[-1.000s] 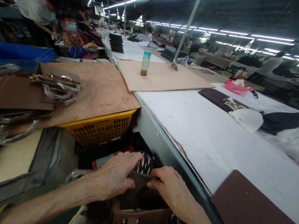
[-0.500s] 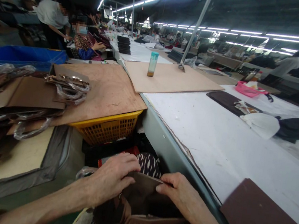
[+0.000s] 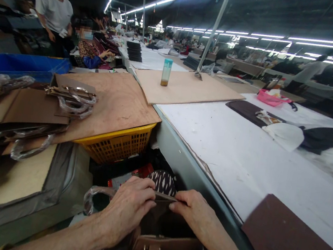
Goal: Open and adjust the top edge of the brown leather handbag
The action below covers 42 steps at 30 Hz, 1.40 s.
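Observation:
A brown handbag rests on my lap at the bottom of the head view, its mouth spread and its inside dark. My left hand pinches the far rim of the bag, thumb inside and fingers over the edge. A short way along the same rim, my right hand grips it between thumb and fingers. A strap with metal fittings shows on the bag's near side. One plastic-wrapped handle sticks out left of my left wrist. The bag's lower part is out of view.
More brown bags with wrapped handles are piled at left, near a blue bin. A yellow basket stands under a board. On the white-topped table lie a dark brown panel and a pink basket. A bottle stands farther back.
Both hands still hold the far rim, which now shows more edge-on between them. The wrapped handle at left shows more. In the background, a person in white has straightened up.

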Each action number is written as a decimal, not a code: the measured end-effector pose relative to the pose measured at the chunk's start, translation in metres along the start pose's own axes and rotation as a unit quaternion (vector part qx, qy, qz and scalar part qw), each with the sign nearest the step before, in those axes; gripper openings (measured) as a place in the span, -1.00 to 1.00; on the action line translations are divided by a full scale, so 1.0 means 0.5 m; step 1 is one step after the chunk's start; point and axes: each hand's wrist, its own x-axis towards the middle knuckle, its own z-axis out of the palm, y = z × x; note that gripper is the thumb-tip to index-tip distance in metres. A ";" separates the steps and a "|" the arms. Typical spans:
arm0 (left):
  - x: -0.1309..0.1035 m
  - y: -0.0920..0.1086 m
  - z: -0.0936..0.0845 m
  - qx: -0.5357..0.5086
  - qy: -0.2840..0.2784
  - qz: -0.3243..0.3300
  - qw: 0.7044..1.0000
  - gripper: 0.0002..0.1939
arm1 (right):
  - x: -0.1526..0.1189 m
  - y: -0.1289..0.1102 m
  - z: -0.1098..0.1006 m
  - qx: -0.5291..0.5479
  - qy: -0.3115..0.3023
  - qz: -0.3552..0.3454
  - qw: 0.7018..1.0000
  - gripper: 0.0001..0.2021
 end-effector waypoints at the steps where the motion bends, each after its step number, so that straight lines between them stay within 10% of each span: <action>1: 0.002 0.002 0.001 -0.009 0.000 -0.011 1.000 -0.87 | -0.001 -0.002 -0.002 0.004 -0.005 0.001 1.000 -0.80; 42: 0.024 0.010 0.030 -0.061 0.042 -0.129 0.989 -0.90 | 0.009 -0.023 0.017 -0.198 0.018 -0.112 0.974 -0.81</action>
